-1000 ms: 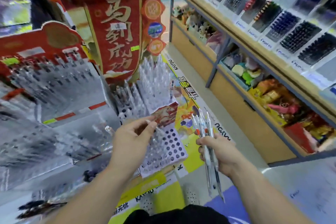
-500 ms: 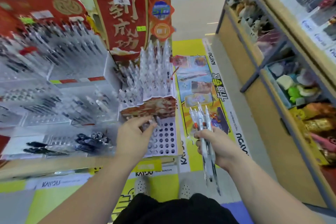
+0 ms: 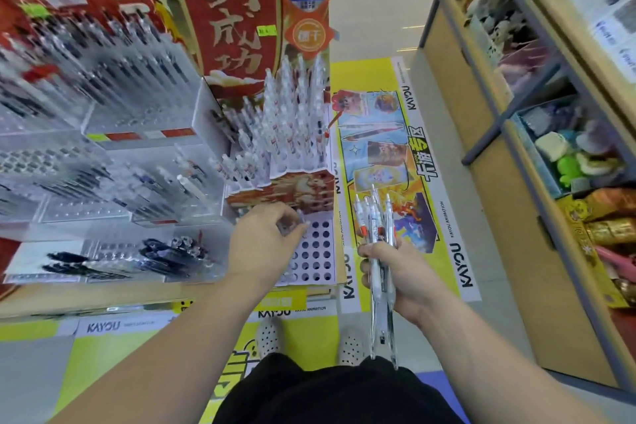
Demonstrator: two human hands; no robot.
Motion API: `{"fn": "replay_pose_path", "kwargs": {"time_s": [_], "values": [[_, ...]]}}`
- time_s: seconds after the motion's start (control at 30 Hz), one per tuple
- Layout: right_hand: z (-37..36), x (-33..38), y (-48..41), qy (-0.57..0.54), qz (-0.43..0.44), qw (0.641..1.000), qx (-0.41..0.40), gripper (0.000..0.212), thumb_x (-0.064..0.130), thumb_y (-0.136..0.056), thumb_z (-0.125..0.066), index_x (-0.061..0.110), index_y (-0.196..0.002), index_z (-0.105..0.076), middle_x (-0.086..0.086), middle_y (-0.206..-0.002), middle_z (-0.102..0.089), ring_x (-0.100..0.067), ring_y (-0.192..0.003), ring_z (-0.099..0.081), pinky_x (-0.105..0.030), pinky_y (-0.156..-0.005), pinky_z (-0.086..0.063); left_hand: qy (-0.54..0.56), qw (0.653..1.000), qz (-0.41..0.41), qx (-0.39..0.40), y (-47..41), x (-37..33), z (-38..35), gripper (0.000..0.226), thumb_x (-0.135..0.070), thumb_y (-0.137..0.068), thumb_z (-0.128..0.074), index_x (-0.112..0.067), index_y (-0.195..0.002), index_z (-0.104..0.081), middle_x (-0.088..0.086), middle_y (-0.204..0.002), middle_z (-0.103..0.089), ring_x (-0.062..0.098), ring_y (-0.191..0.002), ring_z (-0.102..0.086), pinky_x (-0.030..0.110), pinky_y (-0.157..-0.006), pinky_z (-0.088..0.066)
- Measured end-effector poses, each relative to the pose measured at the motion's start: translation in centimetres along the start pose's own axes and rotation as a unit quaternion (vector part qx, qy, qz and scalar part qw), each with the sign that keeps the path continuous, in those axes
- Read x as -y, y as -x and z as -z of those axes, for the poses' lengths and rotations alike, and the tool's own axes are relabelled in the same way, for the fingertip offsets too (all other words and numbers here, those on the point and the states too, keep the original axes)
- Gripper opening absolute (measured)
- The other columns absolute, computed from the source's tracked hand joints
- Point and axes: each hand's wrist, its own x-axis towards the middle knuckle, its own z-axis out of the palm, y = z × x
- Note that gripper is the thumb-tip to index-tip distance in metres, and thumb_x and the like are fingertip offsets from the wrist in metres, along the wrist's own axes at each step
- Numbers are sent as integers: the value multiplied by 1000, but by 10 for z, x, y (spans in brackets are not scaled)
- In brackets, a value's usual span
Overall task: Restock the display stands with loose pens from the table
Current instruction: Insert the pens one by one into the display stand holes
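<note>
Several pens (image 3: 375, 224) are sitting in the right hand (image 3: 399, 272). Its fingers are curling round the middle of the bundle, the white ends are pointing up and far, and the clear ends are hanging down near the person's body. The left hand (image 3: 263, 239) is reaching to the white stand (image 3: 318, 253) with round holes. Its thumb and fingertips are pinching what is looking like one clear pen (image 3: 298, 221), just over the far rows of empty holes.

I am judging these pens to be light, stiff and smooth. Their plastic barrels are probably sliding easily against each other, so a loosely held bundle is risking to fan out or slip down through the fist. A single pen is best taken on its upper half between thumb and two fingers, leaving the lower end free to find a hole. Pushing it in at an angle is risking to jam it or to bend the clip.

The left hand is covering the left columns of holes, so I cannot tell how many are empty. The pinched pen is transparent and blurred, and I cannot tell if it is already entering a hole. The number of pens in the bundle is not clear either. The clear racks (image 3: 103, 155) at the left are smeared by motion, and the dark pens (image 3: 165, 251) lying in the near tray are hard to make out.
</note>
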Motion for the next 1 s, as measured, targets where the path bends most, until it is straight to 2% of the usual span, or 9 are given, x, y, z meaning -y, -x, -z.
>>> {"fn": "replay_pose_path", "kwargs": {"time_s": [0.07,0.17,0.37,0.47,0.63,0.73,0.87,1.0], "values": [[-1,0,1,3,9,1000,5,28,7,-78,-75,9,-100,-57,-10,-82,-55,-20,-63,-53,-33,-55,-49,5,1000,-10,-9,-4,1,-1,10,-30,-85,-81,-24,-89,-74,-13,-84,-64,8,-76,-55,21,-67,-40],[-4,0,4,-16,5,1000,13,18,-2,-91,-66,7,-102,-55,-11,-79,-54,-21,-63,-51,-30,-50,-51,1,999,-41,9,-7,5,-2,11,-26,-85,-81,-22,-94,-80,-8,-85,-65,11,-78,-55,28,-73,-47],[-3,-3,5,3,15,1000,-8,26,4,-84,-73,6,-104,-56,-9,-77,-58,-21,-64,-54,-34,-59,-48,-11,995,-92,35,-8,14,-4,16,-24,-82,-84,-26,-97,-81,-7,-82,-63,11,-73,-57,27,-68,-51],[-4,-4,5,5,20,1000,-8,28,7,-79,-74,7,-100,-57,-8,-77,-58,-21,-64,-53,-36,-65,-44,-29,993,-104,36,-10,12,-5,13,-23,-84,-82,-26,-96,-81,-4,-82,-64,17,-74,-60,30,-67,-51],[-3,-4,5,9,20,1000,-13,35,12,-73,-76,7,-104,-60,-10,-82,-56,-22,-67,-52,-35,-62,-46,-43,994,-102,24,-9,9,-5,5,-24,-82,-79,-24,-86,-79,-5,-75,-60,20,-72,-58,30,-65,-49],[-2,-4,5,20,21,999,-13,39,14,-71,-75,6,-107,-61,-8,-79,-56,-21,-66,-52,-34,-59,-47,-63,993,-97,19,-7,9,-6,11,-31,-75,-68,-23,-78,-75,-4,-72,-60,23,-70,-60,33,-64,-50],[-3,-5,9,26,24,999,-17,37,15,-70,-76,9,-103,-61,-6,-76,-60,-22,-67,-54,-37,-64,-45,-66,994,-91,7,-10,11,-4,11,-30,-72,-68,-20,-73,-73,-2,-70,-61,24,-66,-60,38,-63,-54],[-4,-5,12,30,24,999,-28,39,18,-68,-77,10,-103,-61,-5,-78,-63,-23,-73,-55,-41,-71,-44,-84,992,-96,19,-15,12,0,8,-26,-79,-74,-18,-78,-76,-1,-73,-62,26,-72,-61,42,-67,-56]]}}
